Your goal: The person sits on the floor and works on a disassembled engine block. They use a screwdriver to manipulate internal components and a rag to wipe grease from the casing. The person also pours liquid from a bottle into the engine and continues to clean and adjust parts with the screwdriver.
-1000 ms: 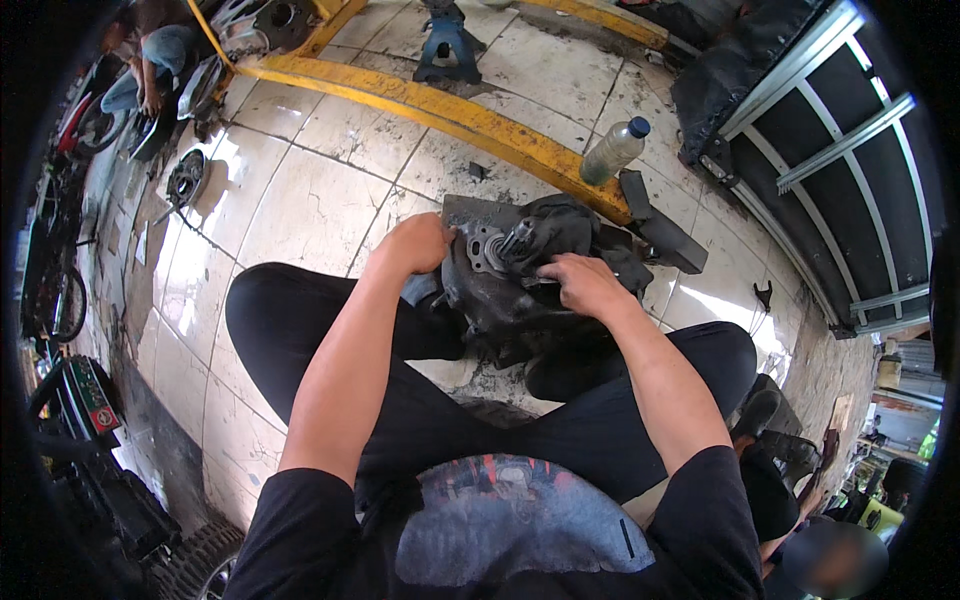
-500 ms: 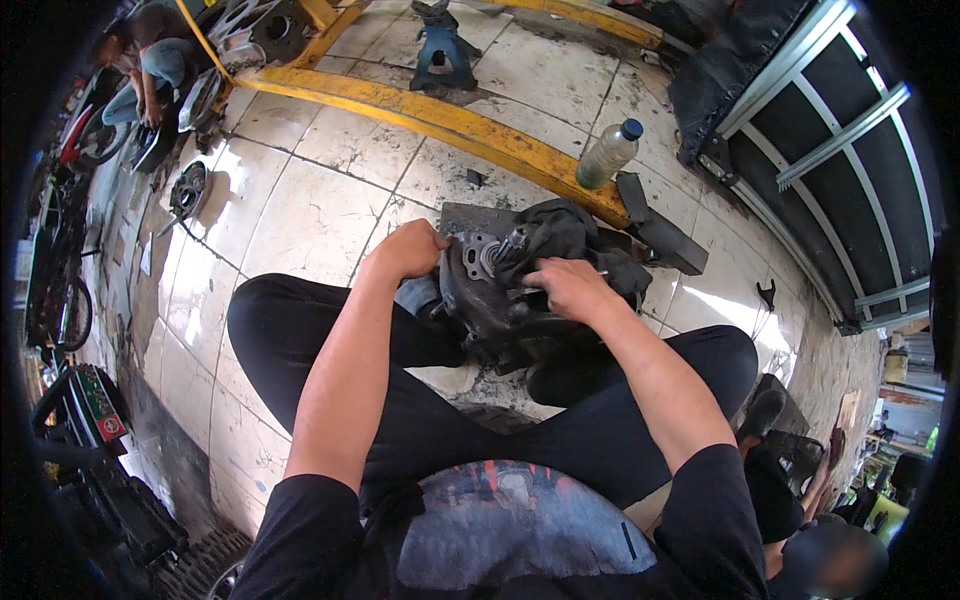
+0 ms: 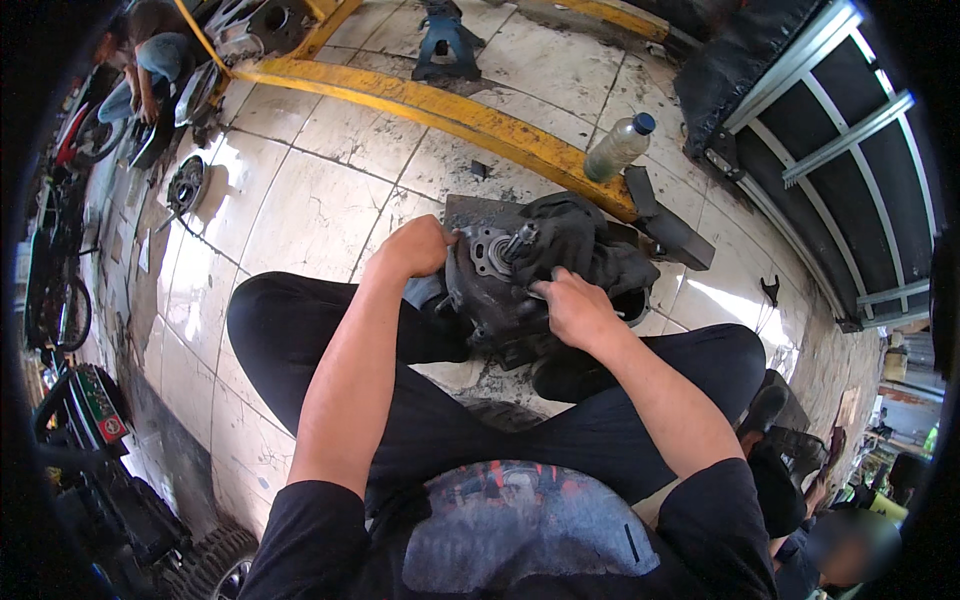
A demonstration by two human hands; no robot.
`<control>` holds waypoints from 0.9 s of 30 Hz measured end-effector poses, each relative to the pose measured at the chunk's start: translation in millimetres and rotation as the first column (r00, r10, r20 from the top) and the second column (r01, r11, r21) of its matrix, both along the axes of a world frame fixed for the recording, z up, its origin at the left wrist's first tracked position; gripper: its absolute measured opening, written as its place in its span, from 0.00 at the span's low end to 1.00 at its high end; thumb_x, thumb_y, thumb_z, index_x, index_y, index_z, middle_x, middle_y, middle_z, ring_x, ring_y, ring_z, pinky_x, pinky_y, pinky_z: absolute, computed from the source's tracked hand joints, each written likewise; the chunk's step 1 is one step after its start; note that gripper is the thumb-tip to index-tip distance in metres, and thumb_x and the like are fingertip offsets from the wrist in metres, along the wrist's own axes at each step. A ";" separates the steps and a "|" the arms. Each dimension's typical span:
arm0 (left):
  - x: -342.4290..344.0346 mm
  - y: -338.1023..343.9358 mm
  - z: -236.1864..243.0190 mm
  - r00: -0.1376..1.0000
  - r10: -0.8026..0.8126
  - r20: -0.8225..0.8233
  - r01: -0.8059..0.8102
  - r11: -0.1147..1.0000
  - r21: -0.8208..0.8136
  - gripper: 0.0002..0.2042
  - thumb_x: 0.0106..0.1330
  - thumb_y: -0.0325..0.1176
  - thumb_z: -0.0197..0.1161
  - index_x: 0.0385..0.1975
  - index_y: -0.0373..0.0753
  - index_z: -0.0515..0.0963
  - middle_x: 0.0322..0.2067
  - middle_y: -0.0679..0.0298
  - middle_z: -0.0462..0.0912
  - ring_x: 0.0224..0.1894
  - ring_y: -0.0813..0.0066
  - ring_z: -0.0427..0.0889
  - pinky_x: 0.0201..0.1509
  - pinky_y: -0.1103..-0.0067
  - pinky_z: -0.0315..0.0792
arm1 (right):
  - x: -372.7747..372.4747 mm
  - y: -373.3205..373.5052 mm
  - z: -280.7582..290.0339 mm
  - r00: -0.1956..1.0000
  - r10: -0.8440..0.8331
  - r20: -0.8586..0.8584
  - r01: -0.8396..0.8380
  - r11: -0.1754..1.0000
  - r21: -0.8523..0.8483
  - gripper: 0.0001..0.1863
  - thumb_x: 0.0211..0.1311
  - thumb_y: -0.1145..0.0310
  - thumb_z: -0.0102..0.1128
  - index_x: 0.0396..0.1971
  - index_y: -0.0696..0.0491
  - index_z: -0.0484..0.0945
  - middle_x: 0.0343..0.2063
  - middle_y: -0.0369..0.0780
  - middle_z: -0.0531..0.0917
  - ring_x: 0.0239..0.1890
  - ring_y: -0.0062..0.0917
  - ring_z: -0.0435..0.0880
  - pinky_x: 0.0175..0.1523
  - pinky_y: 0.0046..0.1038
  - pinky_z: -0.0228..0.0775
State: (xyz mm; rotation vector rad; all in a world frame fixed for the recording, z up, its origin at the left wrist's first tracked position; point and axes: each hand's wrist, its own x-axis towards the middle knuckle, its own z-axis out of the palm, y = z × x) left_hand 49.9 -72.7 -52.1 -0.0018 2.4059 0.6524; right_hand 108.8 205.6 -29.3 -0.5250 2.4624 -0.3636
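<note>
Between my legs sits a dark, greasy gearbox-like metal housing (image 3: 490,305) with a splined shaft (image 3: 522,238) poking up from its top. A lighter metal plate (image 3: 487,252) with holes surrounds the shaft's base. My left hand (image 3: 418,247) is curled closed on the housing's left edge, its fingertips partly hidden. Closed fingers of my right hand (image 3: 578,308) press at the housing's right side, against the lower edge of a black cloth (image 3: 570,235) draped there. What lies between those fingers is hidden.
A flat dark board (image 3: 470,210) lies beneath the housing. Beyond it run a yellow steel beam (image 3: 420,108), a capped bottle (image 3: 618,148) and a blue jack stand (image 3: 446,45). A dark metal bar (image 3: 665,228) lies right. Other people sit far left and lower right.
My right hand has shifted slightly right and down along the housing to the cloth's edge. The housing appears turned a little, its shaft now slightly farther right. My left hand keeps its place.
</note>
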 end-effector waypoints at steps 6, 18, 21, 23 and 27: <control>-4.7 -2.3 -18.9 0.998 0.041 -0.038 -0.043 0.997 -0.062 0.26 0.52 0.18 0.54 0.51 0.45 0.85 0.39 0.39 0.84 0.40 0.49 0.87 0.46 0.64 0.78 | -30.2 -11.2 -29.5 0.996 -0.048 -0.069 0.047 0.999 -0.010 0.26 0.57 0.80 0.54 0.58 0.51 0.79 0.58 0.52 0.71 0.58 0.53 0.76 0.62 0.47 0.73; -11.5 11.8 10.7 0.999 0.012 -0.045 -0.015 0.998 -0.066 0.10 0.66 0.29 0.62 0.38 0.31 0.86 0.39 0.38 0.84 0.46 0.45 0.86 0.50 0.61 0.77 | -56.4 0.7 -13.3 0.938 0.299 -0.178 -0.270 0.948 0.167 0.25 0.57 0.77 0.56 0.55 0.47 0.82 0.52 0.46 0.76 0.59 0.42 0.75 0.57 0.47 0.71; -11.0 10.1 6.0 0.997 0.048 -0.066 -0.053 0.995 -0.085 0.13 0.68 0.33 0.63 0.35 0.27 0.85 0.38 0.38 0.84 0.46 0.44 0.85 0.50 0.60 0.77 | -59.6 3.9 -33.3 0.963 0.246 -0.113 -0.238 0.968 0.082 0.22 0.60 0.75 0.52 0.53 0.45 0.83 0.53 0.44 0.75 0.57 0.41 0.75 0.56 0.47 0.71; -8.7 8.7 9.7 0.995 0.054 -0.084 -0.059 0.996 -0.065 0.13 0.68 0.33 0.63 0.34 0.26 0.85 0.38 0.38 0.84 0.46 0.43 0.85 0.49 0.60 0.77 | -51.6 18.3 -35.9 0.963 0.246 -0.109 -0.244 0.969 0.029 0.20 0.62 0.74 0.51 0.52 0.45 0.83 0.53 0.43 0.75 0.57 0.40 0.74 0.56 0.46 0.71; -14.0 12.5 21.6 0.997 -0.062 -0.052 0.057 0.994 -0.089 0.13 0.67 0.34 0.63 0.34 0.27 0.85 0.39 0.38 0.84 0.47 0.43 0.84 0.51 0.59 0.76 | -73.4 28.8 -35.5 0.901 0.372 -0.224 -0.370 0.928 0.051 0.21 0.61 0.75 0.53 0.52 0.44 0.83 0.54 0.43 0.74 0.57 0.39 0.74 0.55 0.45 0.72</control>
